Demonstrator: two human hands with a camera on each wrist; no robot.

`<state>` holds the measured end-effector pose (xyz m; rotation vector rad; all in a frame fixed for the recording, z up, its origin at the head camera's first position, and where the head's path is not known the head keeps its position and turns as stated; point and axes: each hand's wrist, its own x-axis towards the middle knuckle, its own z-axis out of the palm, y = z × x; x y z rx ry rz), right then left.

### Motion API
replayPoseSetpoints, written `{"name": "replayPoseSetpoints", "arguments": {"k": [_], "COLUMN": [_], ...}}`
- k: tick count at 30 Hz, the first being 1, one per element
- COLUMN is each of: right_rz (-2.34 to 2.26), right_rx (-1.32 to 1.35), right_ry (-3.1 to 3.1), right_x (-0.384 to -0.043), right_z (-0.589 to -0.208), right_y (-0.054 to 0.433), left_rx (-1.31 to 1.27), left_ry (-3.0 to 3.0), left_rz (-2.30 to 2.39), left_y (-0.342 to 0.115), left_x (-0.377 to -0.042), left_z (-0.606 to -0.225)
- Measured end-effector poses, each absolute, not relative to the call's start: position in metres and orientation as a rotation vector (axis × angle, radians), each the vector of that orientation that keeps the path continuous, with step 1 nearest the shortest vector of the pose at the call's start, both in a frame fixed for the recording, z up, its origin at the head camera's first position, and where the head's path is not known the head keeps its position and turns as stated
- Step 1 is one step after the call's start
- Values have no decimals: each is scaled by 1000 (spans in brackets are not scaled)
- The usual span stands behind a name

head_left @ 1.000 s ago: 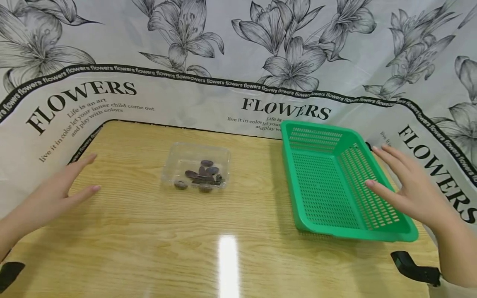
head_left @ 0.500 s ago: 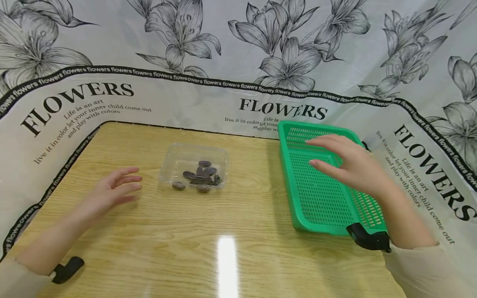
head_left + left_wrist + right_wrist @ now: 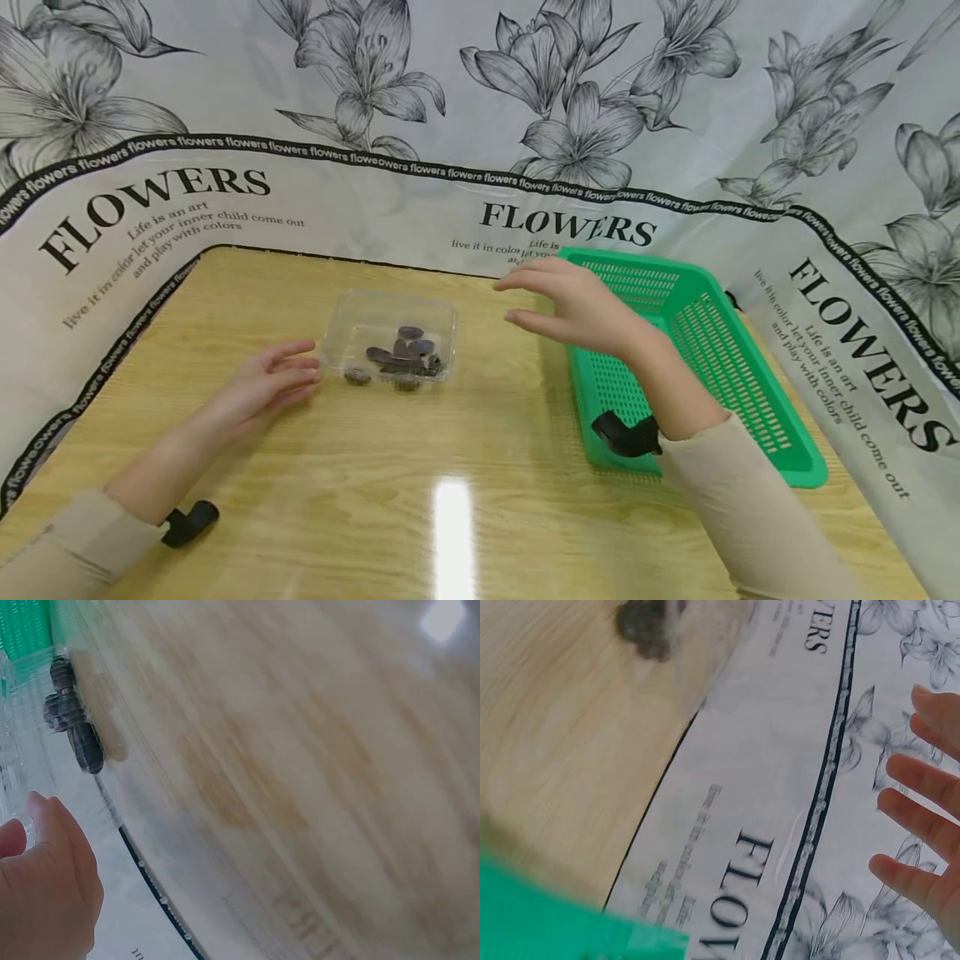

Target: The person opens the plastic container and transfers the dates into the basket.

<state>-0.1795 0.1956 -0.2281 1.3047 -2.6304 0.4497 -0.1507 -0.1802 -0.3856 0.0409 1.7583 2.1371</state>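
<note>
A clear plastic box point(image 3: 352, 321) stands on the wooden table, with several dark purple oval fruits, perhaps grapes point(image 3: 401, 354), inside it. At its left side is my left hand point(image 3: 262, 387), fingers extended and loosely bent, the tips close to the box wall; whether they touch it I cannot tell. In the left wrist view those fingers point(image 3: 56, 832) lie just by the clear wall. My right hand point(image 3: 577, 304) hovers over the left rim of the green basket point(image 3: 750, 375), empty, fingers reaching towards the box. In the right wrist view its fingers point(image 3: 922, 817) are spread.
The green basket, slotted and rectangular, stands on the right of the table point(image 3: 360, 467). A white sheet point(image 3: 397, 208) printed with flowers and lettering rises behind and along both sides. A bright light reflection lies on the table's front middle.
Both hands have moved inward: the left hand rightwards up to the box, the right hand leftwards from the basket's right side to its left rim. Box and basket stay in place.
</note>
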Motion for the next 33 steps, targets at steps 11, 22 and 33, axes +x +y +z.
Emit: {"name": "replayPoseSetpoints", "arguments": {"k": [11,22,33], "right_rz": [392,330,211], "right_rx": [1481,1587,1511], "right_ry": [-2635,-2653,-2677], "right_x": [-200,-205,-198], "right_z": [-248,-291,-325], "right_y": [124,67,31], "left_rx": [-36,-106,-110], "left_ry": [1607,1571,1519], "left_rz": [2253,2262,2275], "left_y": [-172,-168,-165], "left_x": [-154,-153,-152], "left_z": [-386,-387,-385]}}
